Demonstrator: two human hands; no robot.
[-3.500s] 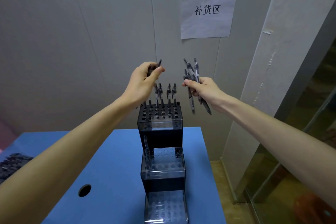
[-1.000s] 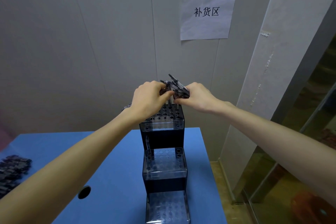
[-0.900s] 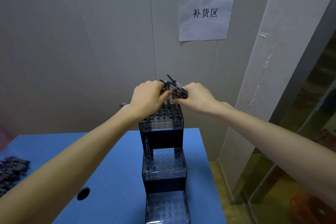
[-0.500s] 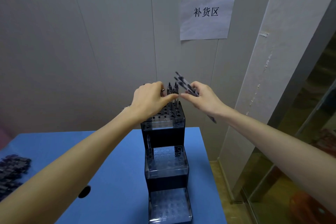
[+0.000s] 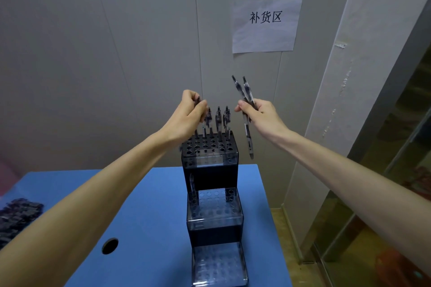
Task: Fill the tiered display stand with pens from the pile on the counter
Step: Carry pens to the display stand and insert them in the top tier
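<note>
A dark three-tier display stand (image 5: 213,171) with rows of holes stands on the blue counter (image 5: 149,221). Several pens (image 5: 218,119) stand upright in the back row of its top tier. My left hand (image 5: 190,115) is above that tier's back left corner, fingers pinched on a single pen whose top shows by my thumb. My right hand (image 5: 260,115) is to the right of the stand, closed around a bundle of pens (image 5: 245,92) that sticks out above and below my fist. One pen (image 5: 191,183) stands at the left of the middle tier.
The pile of dark pens (image 5: 16,216) lies at the counter's left edge. A round cable hole (image 5: 110,245) is in the counter at front left. A paper sign (image 5: 265,25) hangs on the grey wall. A glass partition (image 5: 382,193) stands to the right.
My hands have drawn apart. The right hand moved right and up with its bundle; the left now holds one pen over the top tier's back left corner.
</note>
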